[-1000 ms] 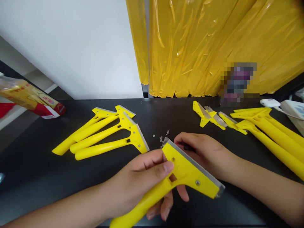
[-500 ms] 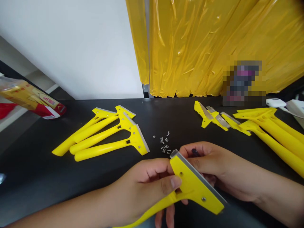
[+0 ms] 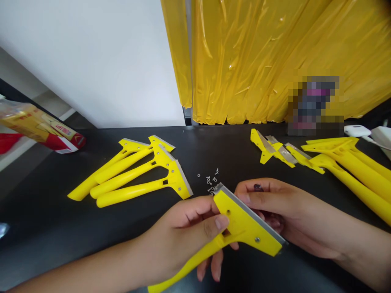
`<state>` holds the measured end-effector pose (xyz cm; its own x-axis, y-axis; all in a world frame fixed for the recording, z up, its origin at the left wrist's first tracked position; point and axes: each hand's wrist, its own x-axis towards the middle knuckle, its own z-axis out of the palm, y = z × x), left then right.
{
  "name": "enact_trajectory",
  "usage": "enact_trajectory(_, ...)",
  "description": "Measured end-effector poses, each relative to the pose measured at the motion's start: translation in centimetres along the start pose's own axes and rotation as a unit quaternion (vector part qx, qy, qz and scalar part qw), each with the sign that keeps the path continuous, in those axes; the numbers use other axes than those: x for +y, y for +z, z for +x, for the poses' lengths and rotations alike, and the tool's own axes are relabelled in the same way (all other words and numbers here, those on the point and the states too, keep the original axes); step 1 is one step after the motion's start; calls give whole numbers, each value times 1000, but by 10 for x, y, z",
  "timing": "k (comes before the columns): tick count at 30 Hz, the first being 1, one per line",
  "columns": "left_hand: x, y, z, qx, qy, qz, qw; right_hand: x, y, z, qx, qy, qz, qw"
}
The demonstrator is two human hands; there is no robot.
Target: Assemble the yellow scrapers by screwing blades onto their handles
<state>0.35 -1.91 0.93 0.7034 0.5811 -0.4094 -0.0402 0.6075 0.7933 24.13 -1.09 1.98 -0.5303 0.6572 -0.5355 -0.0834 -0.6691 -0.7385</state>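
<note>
My left hand is closed around a yellow scraper, thumb on its face where the handle meets the head. The scraper tilts, with its metal blade edge facing up and right. One hole in the head shows a screw; the other hole looks dark, without a visible screw head. My right hand is closed at the blade edge, thumb and forefinger against it, the other fingers curled partly behind the head. A small dark spot or object shows by its forefinger. Small screws and nuts lie on the table just beyond.
Several assembled yellow scrapers lie at left on the black table. Loose yellow clamp plates and blades and more yellow handles lie at right. A red and yellow package sits far left; a white case stands back right.
The scraper has moved slightly up and left with my left hand. My right hand has shifted a little right, its thumb now at the blade edge.
</note>
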Motion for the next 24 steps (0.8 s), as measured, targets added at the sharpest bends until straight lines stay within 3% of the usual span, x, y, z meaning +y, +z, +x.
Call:
enact_trajectory(8,-1,-2,-1,-52,-20,-16,998,3,2,9,-41,55,-14,998)
enact_trajectory(15,-1,-3,-3,-73,-33,-10,997,4,4,8,-28,8,-91,995)
enact_trajectory(24,0,-1,-1,-78,-41,-19,996,3,7,12,-40,8,-92,995)
